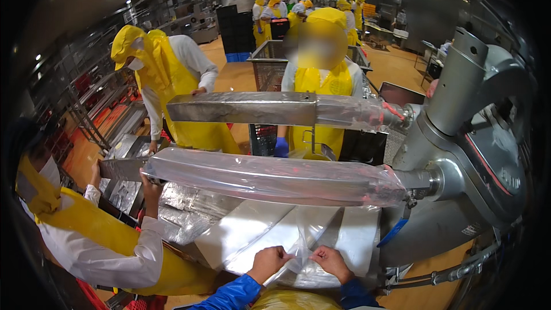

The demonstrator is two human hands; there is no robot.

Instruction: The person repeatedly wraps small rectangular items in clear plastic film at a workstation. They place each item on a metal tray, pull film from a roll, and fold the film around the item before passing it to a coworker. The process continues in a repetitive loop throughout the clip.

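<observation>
Low in the middle of the head view, my left hand and my right hand pinch a thin clear plastic film between them. Both hands are bare below blue sleeves. Beneath the film lie white sheets on a metal table. Just beyond my hands, a long metal mould wrapped in clear plastic extends left from the outlet of a large metal machine. Farther back, a second metal mould runs parallel to it, with plastic around its right end.
At the left, a co-worker's hands hold the near mould's end. Another co-worker touches the far mould. A third person stands behind it. A blue-handled lever hangs below the machine's outlet. Foil-like silvery sheets cover the table's left part.
</observation>
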